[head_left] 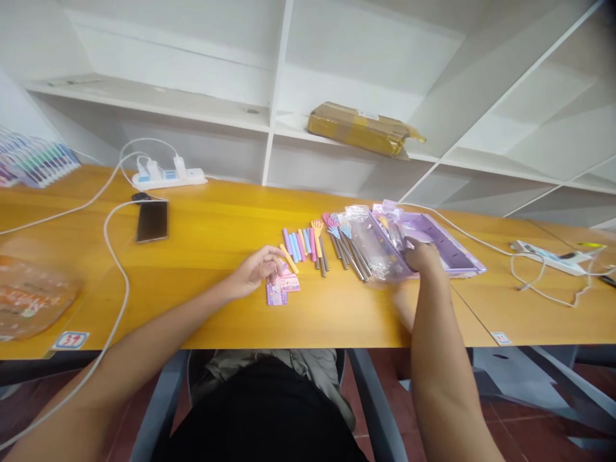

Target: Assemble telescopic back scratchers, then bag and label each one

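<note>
My left hand hovers over small pink and purple printed cards, its fingers loosely bent and apart. Just past its fingertips lies a yellow tube-shaped handle. A row of pink, blue and purple handles is behind it. Metal rods with coloured hand-shaped heads, like back scratchers, lie to the right. At the near left side of a purple basket is my right hand; its fingers are shadowed and mostly hidden. Clear-wrapped items sit inside the basket's left part.
Clear plastic bags lie left of the basket. A phone and a white power strip are at the back left; another strip is far right. White cables cross the table. A taped cardboard parcel rests on the shelf.
</note>
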